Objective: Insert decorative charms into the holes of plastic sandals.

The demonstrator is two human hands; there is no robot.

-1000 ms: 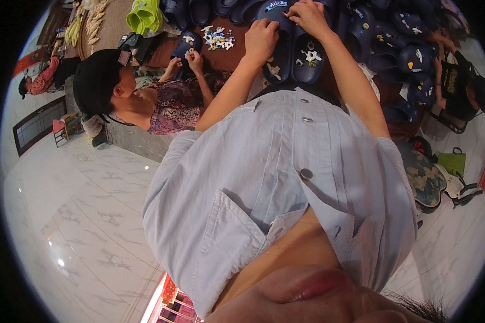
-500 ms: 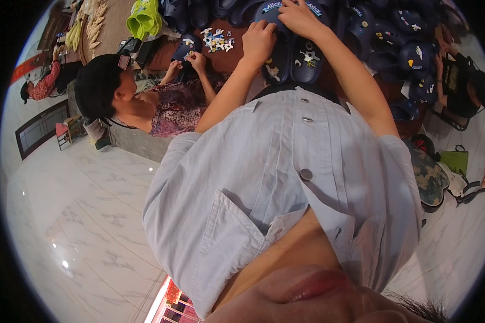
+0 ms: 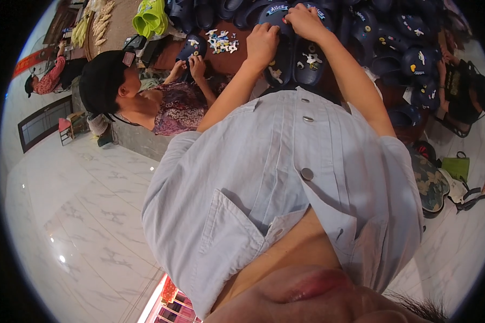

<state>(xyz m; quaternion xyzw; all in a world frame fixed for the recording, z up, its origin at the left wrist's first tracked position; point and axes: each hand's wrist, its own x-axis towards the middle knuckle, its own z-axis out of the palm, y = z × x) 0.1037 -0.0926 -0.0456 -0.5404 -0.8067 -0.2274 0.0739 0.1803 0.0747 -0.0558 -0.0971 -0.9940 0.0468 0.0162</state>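
Two rows of navy clogs lie before me at the top of the head view. My left hand (image 3: 263,43) is closed on the near left side of a navy clog (image 3: 274,13) with a blue lettered charm, its fingertips partly hidden. Over the same clog's right edge, my right hand (image 3: 305,22) has its fingers bent together in a pinch; a small reddish spot shows at its fingertips, and what they hold is too small to make out. Nearer my waist lies a pair of navy clogs (image 3: 299,75) with small charms on them.
A pile of small white, blue and yellow charms (image 3: 222,42) lies to the left. Beside it, a co-worker (image 3: 167,102) handles a navy clog (image 3: 191,48). Lime-green clogs (image 3: 150,19) stand farther left. More navy clogs (image 3: 385,43) crowd the right, where another person (image 3: 463,86) sits.
My right hand has come slightly down, its fingertips now lower on the clog's edge. My left hand stays at the clog's left side, nearly unmoved. The co-worker's hands have shifted slightly.
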